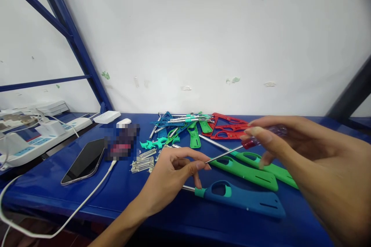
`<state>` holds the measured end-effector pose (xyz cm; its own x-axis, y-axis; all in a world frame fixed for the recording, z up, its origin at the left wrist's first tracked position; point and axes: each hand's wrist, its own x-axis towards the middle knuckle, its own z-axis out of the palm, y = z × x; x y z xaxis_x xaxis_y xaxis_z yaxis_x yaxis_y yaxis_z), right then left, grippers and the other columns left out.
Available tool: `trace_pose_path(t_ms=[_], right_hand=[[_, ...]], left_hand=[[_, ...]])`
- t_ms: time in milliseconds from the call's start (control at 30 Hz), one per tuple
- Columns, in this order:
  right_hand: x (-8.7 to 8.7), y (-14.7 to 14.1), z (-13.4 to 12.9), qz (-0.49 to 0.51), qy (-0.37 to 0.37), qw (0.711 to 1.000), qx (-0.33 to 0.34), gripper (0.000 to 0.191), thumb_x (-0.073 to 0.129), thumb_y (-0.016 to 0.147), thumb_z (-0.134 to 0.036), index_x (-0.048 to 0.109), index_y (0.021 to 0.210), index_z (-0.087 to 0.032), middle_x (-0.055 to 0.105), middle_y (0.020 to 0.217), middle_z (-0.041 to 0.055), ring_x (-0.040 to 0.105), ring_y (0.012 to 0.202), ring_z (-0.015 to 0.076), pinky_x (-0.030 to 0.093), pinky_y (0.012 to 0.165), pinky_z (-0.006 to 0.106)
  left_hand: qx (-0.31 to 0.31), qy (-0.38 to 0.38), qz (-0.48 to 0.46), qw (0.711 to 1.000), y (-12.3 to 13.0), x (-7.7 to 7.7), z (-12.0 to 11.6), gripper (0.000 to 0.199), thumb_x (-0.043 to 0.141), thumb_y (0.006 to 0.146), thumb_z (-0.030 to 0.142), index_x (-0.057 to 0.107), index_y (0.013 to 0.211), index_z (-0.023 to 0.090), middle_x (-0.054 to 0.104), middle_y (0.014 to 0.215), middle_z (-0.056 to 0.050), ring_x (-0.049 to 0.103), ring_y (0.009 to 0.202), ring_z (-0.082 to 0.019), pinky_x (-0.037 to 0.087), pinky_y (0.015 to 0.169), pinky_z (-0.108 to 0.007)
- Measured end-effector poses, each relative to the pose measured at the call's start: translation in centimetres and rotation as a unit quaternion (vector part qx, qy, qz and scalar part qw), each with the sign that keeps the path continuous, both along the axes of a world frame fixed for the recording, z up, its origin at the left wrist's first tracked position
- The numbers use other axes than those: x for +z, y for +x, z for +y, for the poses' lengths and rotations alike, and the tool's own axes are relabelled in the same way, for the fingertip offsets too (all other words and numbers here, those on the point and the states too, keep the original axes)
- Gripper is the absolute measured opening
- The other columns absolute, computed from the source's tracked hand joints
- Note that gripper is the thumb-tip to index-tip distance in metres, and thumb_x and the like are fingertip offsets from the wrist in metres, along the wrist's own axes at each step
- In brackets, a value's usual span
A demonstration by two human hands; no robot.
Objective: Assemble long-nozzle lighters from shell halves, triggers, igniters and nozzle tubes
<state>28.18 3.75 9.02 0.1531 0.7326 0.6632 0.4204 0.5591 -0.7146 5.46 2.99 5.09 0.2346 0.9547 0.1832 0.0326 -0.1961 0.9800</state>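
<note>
My right hand (301, 154) is closed round the clear red handle of a screwdriver (251, 141). Its thin metal shaft slants down to the left. The thumb and forefinger of my left hand (176, 170) pinch the shaft's tip end; whether a small part sits there too is hidden. Beneath the hands lies a blue stick lighter (246, 202), its metal tube partly behind my left fingers. Two green stick lighters, a nearer one (246, 173) and a farther one (278, 171), lie beyond it under the screwdriver.
Farther back are red handle shells (230, 127), green shells (194, 136) and a pile of metal tubes (185, 119). Teal triggers (156, 143) and clear small parts (142, 164) lie left of centre. A phone (84, 161), white cable (95, 195) and power strip (43, 139) occupy the left.
</note>
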Motion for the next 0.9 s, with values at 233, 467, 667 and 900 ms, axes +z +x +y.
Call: trace_pose_path(t_ms=[233,467,667,900], right_hand=[[-0.2,0.5,0.2,0.012,-0.021,1.000,-0.002,0.023,0.081,0.082,-0.056,0.080,0.095,-0.038,0.077,0.081,-0.0024,0.063,0.048,0.0184,0.050,0.037,0.027],[-0.5,0.8,0.4,0.025,-0.025,0.999,-0.003,0.034,0.082,0.082,-0.055,0.080,0.109,-0.035,0.079,0.094,-0.0005,0.065,0.054,0.0171,0.049,0.042,0.026],[-0.6,0.4,0.6,0.026,-0.014,0.999,-0.033,0.028,0.076,0.084,-0.064,0.080,0.103,-0.044,0.079,0.093,-0.0048,0.062,0.052,0.0170,0.045,0.041,0.028],[-1.1,0.5,0.6,0.016,-0.018,1.000,-0.005,0.031,0.076,0.086,-0.061,0.078,0.109,-0.041,0.079,0.091,-0.0012,0.065,0.053,0.0196,0.047,0.038,0.028]], left_hand=[[-0.024,-0.010,-0.017,1.000,-0.2,-0.3,0.1,0.015,0.075,0.093,0.035,0.081,0.095,0.021,0.079,0.087,-0.003,0.067,0.052,-0.006,0.043,0.051,-0.017],[-0.032,-0.029,-0.043,0.998,-0.1,0.0,-0.2,0.013,0.077,0.093,0.034,0.080,0.096,0.022,0.079,0.088,-0.001,0.067,0.049,-0.004,0.038,0.044,-0.013],[-0.025,-0.027,-0.040,0.999,-0.3,0.2,-0.1,0.014,0.076,0.092,0.034,0.080,0.096,0.021,0.079,0.089,-0.003,0.067,0.048,-0.005,0.034,0.041,-0.013],[-0.018,-0.021,-0.037,0.999,-0.3,-0.1,0.0,0.015,0.077,0.092,0.036,0.080,0.096,0.021,0.079,0.089,-0.003,0.067,0.048,-0.006,0.037,0.042,-0.013]])
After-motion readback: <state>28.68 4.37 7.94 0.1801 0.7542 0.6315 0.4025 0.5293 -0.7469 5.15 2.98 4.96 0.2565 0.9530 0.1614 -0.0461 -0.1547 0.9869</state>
